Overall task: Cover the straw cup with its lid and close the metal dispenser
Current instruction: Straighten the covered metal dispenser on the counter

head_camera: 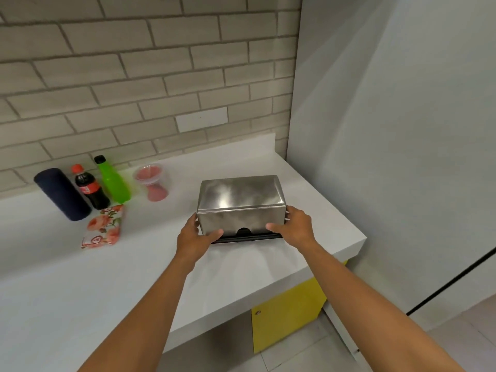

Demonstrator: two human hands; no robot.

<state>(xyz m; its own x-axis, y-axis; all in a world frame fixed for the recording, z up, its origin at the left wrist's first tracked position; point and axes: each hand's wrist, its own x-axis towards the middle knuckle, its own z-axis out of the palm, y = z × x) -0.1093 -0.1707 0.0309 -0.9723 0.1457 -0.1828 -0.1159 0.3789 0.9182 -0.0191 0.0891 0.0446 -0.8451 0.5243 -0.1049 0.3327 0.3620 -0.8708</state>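
A shiny metal dispenser (240,202) sits on the white counter (134,277) near its right end, resting on a black base. My left hand (194,238) grips its lower left front corner, thumb on the front face. My right hand (292,224) holds the lower right corner, thumb across the front. The metal cover sits down over the base, with a dark notch showing at the bottom front. A clear plastic cup with pink contents (153,182) stands behind and to the left, a clear lid on top. No straw is visible.
Along the brick wall at the left stand a dark blue cylinder (62,194), a cola bottle (90,187) and a green bottle (114,181). A floral pouch (104,228) lies in front of them. The counter ends just right of the dispenser, above a yellow cabinet (284,312).
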